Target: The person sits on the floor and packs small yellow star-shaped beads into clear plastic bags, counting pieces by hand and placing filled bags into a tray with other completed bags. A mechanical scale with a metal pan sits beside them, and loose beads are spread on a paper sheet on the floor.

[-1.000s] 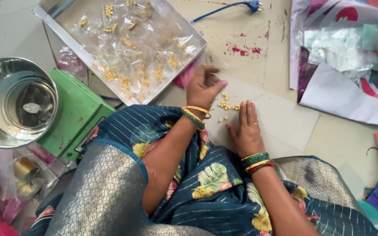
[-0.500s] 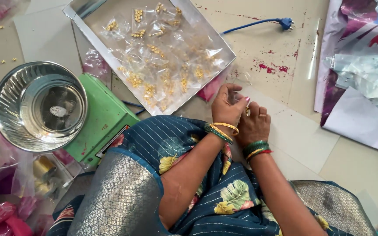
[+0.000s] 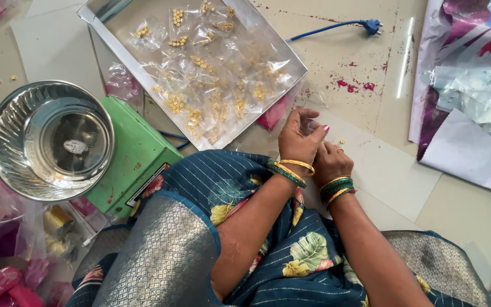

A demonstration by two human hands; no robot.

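**Both hands meet over a small clear pouch beside the tray**

The left hand [image 3: 298, 136] is raised just past the near corner of the shallow white tray [image 3: 112, 42], fingers curled and pinching a small clear plastic pouch [image 3: 312, 126]. The right hand [image 3: 329, 162] sits tight against it, fingers bent inward toward the same pouch; whether they actually grip it cannot be told, since the left hand covers the contact. The pouch is almost see-through and crumpled, so its long axis and which way its mouth faces cannot be made out.

The tray lies at a slant, its long side running from upper left down to lower right, and it is filled with clear packets of small gold beads [image 3: 174, 103]. Its near corner ends just beside the left hand, with a pink scrap [image 3: 272, 116] tucked under that edge. To the left, a steel bowl [image 3: 7, 165] stands on a green scale [image 3: 137, 156], well apart from the hands. A single loose gold bead [image 3: 342, 141] lies on the pale sheet [image 3: 396, 176] just beyond the right hand. That sheet offers open floor to the right, until the heap of plastic and paper wrapping [image 3: 467, 96]. A blue cable with plug [image 3: 370, 25] runs across the floor above
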